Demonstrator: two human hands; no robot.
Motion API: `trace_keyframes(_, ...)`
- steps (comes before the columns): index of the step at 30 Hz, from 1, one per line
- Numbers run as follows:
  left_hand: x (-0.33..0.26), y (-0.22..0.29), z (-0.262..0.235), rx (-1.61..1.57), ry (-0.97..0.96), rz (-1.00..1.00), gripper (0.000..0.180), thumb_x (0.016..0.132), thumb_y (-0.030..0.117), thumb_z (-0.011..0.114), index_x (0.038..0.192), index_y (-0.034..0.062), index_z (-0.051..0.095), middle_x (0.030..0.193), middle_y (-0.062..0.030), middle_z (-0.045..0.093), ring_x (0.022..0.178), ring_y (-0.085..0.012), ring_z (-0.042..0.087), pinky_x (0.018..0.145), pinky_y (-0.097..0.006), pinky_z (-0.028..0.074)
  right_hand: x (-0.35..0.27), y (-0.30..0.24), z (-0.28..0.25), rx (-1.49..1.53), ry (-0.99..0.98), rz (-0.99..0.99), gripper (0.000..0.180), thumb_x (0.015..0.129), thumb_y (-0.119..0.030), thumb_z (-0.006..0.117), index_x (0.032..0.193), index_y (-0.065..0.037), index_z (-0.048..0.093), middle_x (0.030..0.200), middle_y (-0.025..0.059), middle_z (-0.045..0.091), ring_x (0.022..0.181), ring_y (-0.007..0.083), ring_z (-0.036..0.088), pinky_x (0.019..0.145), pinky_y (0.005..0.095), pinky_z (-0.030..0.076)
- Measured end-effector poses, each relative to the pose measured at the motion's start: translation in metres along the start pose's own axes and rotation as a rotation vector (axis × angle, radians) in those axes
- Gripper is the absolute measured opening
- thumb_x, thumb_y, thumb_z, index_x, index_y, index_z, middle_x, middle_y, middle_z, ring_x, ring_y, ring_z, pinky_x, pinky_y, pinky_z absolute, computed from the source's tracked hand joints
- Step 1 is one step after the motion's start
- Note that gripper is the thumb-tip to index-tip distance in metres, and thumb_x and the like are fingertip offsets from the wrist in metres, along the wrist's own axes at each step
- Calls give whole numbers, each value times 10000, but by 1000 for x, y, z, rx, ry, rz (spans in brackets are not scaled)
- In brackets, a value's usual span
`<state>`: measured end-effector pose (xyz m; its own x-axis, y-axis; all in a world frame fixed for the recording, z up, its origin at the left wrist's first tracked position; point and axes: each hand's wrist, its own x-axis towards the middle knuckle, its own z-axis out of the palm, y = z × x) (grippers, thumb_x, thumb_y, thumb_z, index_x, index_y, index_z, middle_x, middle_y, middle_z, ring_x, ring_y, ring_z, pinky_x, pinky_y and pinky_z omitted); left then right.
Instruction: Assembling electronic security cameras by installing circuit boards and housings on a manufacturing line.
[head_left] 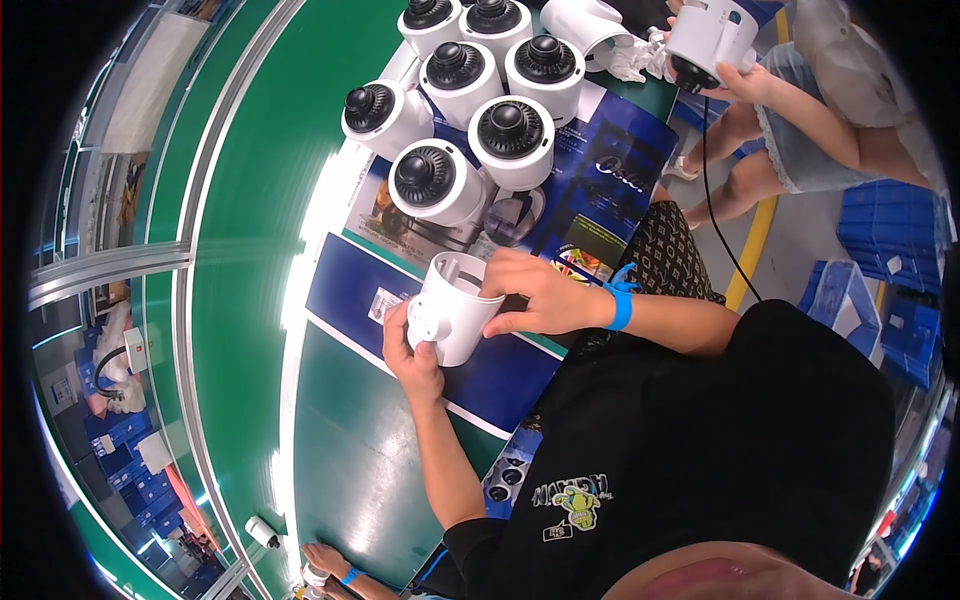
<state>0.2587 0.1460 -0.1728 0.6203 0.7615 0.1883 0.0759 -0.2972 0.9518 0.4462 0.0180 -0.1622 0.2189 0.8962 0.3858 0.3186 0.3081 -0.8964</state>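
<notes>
A white cylindrical appliance housing [462, 325], open at the top with a round fitting on its side, is held tilted over the printed cardboard sheets. My left hand [415, 355] grips its lower left side, thumb across the front near the fitting. At the rim is my right hand [540, 290], wearing a blue wristband [622, 305]. Its fingers curl over the edge into the opening and its thumb lies along the outer wall; the fingertips are hidden inside. Just beyond stand several white housings with black ridged tops, the closest being a housing [430, 182] slightly left of my hands.
The green table [365, 425] carries blue printed sheets [350, 285]. A lying white housing [580, 25] and crumpled white wrapping [635, 60] are at the back. A co-worker's hand [745, 82] holds another housing at right. Another person's hand [325, 560] shows at lower left. Blue crates [890, 230] stand right.
</notes>
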Motion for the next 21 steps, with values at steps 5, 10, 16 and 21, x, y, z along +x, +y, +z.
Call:
trace_keyframes(5, 1, 2, 1, 9, -3, 5, 708, 812, 615, 555, 1074, -41, 585, 1013, -118, 573, 953, -220, 557, 860, -328, 425, -1, 0, 0, 9, 1, 0, 324, 717, -257, 784, 908, -34, 646, 875, 78, 601, 878, 263, 519, 788, 363, 429)
trace_keyframes(10, 1, 1, 0, 25, -7, 11, 708, 813, 614, 551, 1076, -43, 585, 1016, -122, 573, 953, -224, 558, 860, -330, 425, 0, 2, 1, 14, 7, -6, 321, 717, -257, 784, 906, -37, 647, 879, 76, 605, 879, 261, 520, 787, 361, 430)
trace_keyframes(16, 1, 1, 1, 20, -1, 6, 714, 816, 618, 548, 1076, -46, 583, 1022, -125, 572, 958, -225, 557, 862, -332, 425, 0, 2, 0, 9, 4, -3, 322, 719, -262, 782, 900, -33, 644, 879, 77, 606, 878, 263, 520, 789, 363, 430)
trace_keyframes(21, 0, 1, 1, 15, 0, 9, 711, 817, 614, 551, 1077, -47, 583, 1024, -128, 573, 959, -227, 557, 864, -334, 426, 0, 0, -1, 2, -1, 5, 322, 719, -259, 782, 901, -32, 645, 874, 78, 605, 880, 264, 520, 790, 363, 430)
